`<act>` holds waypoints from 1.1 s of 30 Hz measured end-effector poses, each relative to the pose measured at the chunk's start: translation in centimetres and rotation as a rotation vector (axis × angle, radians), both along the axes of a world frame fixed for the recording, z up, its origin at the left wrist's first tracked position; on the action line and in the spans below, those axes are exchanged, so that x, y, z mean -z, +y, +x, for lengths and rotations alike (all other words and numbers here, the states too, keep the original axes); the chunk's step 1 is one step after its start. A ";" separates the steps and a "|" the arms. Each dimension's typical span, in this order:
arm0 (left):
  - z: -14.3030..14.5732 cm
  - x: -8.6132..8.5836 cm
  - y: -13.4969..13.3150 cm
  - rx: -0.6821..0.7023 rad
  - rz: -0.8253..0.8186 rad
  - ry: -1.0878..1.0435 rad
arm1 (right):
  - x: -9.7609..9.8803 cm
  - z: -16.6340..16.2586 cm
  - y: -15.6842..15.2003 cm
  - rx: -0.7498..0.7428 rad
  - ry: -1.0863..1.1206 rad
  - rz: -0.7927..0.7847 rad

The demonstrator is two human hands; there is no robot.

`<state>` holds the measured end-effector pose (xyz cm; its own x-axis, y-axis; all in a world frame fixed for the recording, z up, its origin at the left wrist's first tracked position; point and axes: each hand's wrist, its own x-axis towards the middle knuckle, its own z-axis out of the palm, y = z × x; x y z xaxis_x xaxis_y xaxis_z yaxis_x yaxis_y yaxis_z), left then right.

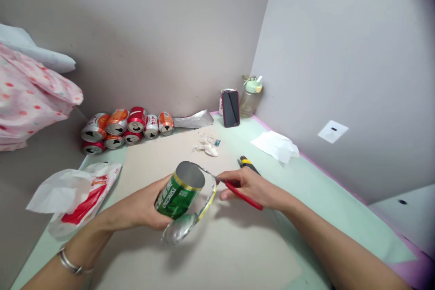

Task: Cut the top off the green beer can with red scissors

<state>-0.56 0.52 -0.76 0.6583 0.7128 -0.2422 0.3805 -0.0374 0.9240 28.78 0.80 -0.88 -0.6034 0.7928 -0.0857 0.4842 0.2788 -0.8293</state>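
Observation:
My left hand (149, 206) is wrapped round a green Tsingtao beer can (181, 197), tilted with its cut-open end facing up and toward me. From its rim curls a thin cut metal strip (208, 201), silver and yellow, with the silver round can end (180, 229) hanging at its lower end. My right hand (249, 186) grips red-handled scissors (243, 195), whose blades point left and meet the strip. How far the blades are apart cannot be made out. Just behind my right hand lies a black and yellow tool (249, 163), partly hidden by the hand.
Several empty drink cans (127, 129) are stacked at the back left, beside a flattened silver sheet (193, 120). A phone (231, 108) leans near a bottle (250, 97). Crumpled tissue (208, 148) lies mid-table, white paper (277, 146) at right, a tissue pack (84, 199) at left.

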 end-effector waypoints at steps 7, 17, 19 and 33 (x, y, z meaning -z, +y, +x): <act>1.9 0.3 -0.4 -0.333 0.269 0.019 | 1.6 -0.4 0.7 0.189 -0.074 0.132; 3.0 1.0 -1.0 -0.345 0.407 0.148 | 2.1 -0.7 0.3 0.231 -0.245 0.373; 3.2 0.9 -1.1 -0.344 0.381 0.148 | 2.2 -0.7 0.2 0.239 -0.247 0.399; 2.4 0.1 -1.2 -0.322 0.151 0.064 | 1.3 -0.5 0.2 0.211 -0.215 0.338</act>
